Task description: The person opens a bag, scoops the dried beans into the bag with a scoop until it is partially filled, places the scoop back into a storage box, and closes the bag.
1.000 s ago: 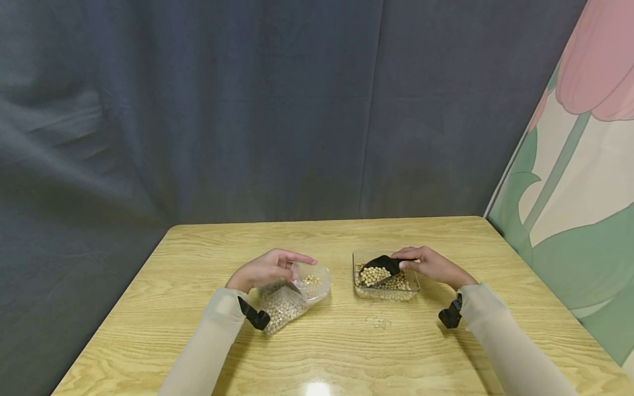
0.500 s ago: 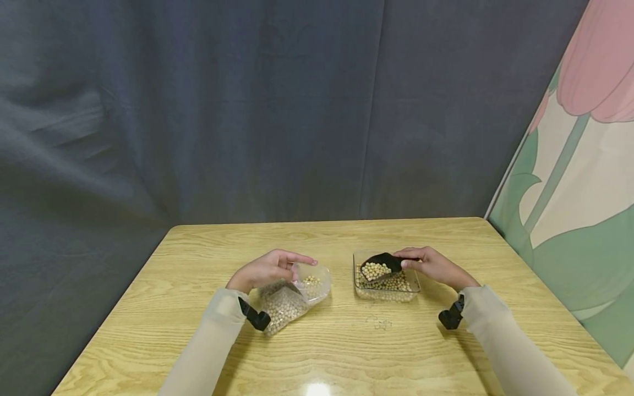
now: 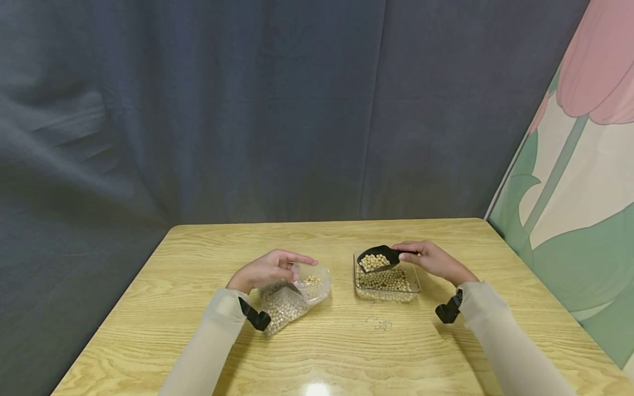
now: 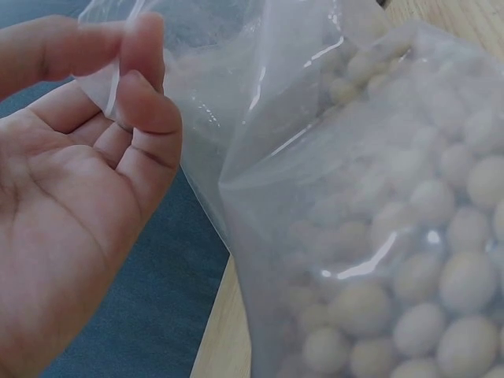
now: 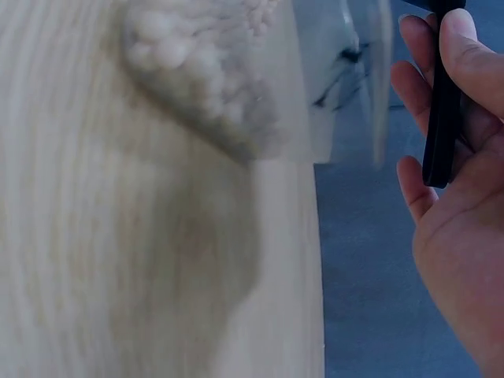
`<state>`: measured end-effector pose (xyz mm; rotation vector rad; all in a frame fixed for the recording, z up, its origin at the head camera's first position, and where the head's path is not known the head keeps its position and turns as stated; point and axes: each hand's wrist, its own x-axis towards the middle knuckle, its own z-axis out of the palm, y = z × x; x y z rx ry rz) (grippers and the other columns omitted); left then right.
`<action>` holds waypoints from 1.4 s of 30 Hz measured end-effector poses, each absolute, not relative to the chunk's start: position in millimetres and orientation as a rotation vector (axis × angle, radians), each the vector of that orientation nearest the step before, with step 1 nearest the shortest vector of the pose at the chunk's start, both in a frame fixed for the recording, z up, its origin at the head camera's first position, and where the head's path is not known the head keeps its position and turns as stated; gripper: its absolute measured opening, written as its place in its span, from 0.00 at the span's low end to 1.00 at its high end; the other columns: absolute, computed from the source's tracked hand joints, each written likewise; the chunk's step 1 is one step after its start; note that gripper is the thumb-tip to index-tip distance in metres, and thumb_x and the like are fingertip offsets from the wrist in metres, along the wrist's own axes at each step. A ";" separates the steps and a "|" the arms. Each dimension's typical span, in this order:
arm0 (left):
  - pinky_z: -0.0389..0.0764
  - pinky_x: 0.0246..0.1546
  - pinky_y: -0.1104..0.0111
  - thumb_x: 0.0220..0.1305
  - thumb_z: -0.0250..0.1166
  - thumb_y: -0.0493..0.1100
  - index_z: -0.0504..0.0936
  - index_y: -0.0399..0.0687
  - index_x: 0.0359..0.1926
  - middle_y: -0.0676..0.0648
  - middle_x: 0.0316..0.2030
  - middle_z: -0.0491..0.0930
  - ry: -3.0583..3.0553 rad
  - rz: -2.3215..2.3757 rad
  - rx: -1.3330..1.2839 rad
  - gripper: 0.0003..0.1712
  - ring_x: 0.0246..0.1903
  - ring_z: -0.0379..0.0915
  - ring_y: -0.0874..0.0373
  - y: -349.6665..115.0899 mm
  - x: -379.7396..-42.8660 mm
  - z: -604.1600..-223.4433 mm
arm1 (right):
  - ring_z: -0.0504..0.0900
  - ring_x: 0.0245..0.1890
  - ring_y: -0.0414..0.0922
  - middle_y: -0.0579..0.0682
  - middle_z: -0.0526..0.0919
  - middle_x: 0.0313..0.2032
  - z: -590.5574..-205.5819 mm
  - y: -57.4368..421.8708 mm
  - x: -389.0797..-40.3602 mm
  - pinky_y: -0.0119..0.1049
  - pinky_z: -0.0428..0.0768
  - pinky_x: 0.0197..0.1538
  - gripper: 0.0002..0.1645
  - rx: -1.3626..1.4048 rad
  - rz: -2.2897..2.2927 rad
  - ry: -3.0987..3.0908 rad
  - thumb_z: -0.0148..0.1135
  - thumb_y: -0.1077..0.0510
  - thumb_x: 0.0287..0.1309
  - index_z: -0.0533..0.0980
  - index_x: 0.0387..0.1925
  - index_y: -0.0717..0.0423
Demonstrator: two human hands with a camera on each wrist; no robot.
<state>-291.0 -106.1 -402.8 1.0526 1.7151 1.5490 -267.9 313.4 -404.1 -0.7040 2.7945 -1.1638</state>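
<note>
My left hand [image 3: 267, 270] pinches the rim of a clear plastic bag [image 3: 284, 308] holding pale round beans. In the left wrist view the thumb and fingers grip the bag's edge, and beans [image 4: 425, 268] show through the film. The bag's mouth faces right, toward the container. My right hand [image 3: 435, 262] holds a black scoop [image 3: 393, 256] by its handle [image 5: 442, 118]. Beans [image 3: 373, 263] lie in the scoop, which is just above a clear rectangular container [image 3: 386, 295] part-filled with the same beans. Most of the scoop is out of the right wrist view.
Both the bag and the container are on a wood-grain table [image 3: 317, 352]. A dark curtain [image 3: 277, 110] hangs behind it. At the right is a panel with a printed tulip [image 3: 564, 165]. A faint mark [image 3: 379, 323] lies in front of the container.
The right hand has raised the loaded scoop from among the beans to above the container, shifting slightly left lately. Left hand and bag have stayed put.
</note>
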 end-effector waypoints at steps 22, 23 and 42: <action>0.80 0.38 0.72 0.61 0.54 0.25 0.62 0.23 0.65 0.54 0.25 0.81 1.696 1.559 1.068 0.30 0.28 0.76 0.64 -104.4 -290.5 -402.3 | 0.68 0.65 0.62 0.64 0.70 0.63 -376.2 277.0 -279.5 0.59 0.68 0.62 0.27 -0.773 -1.209 2.705 0.55 0.51 0.67 0.72 0.63 0.59; 0.80 0.38 0.71 0.61 0.54 0.25 0.63 0.23 0.65 0.54 0.25 0.81 1.701 1.560 1.064 0.30 0.28 0.76 0.64 -104.6 -290.6 -402.5 | 0.67 0.65 0.62 0.65 0.70 0.63 -375.5 275.2 -280.0 0.59 0.68 0.62 0.26 -0.779 -1.208 2.700 0.55 0.52 0.67 0.72 0.63 0.59; 0.80 0.39 0.72 0.61 0.53 0.24 0.64 0.24 0.65 0.55 0.25 0.82 1.724 1.556 1.033 0.29 0.28 0.76 0.65 -103.1 -291.2 -402.5 | 0.72 0.62 0.58 0.61 0.76 0.60 -378.0 236.8 -285.1 0.54 0.70 0.62 0.22 -0.898 -1.207 2.620 0.57 0.56 0.65 0.76 0.58 0.59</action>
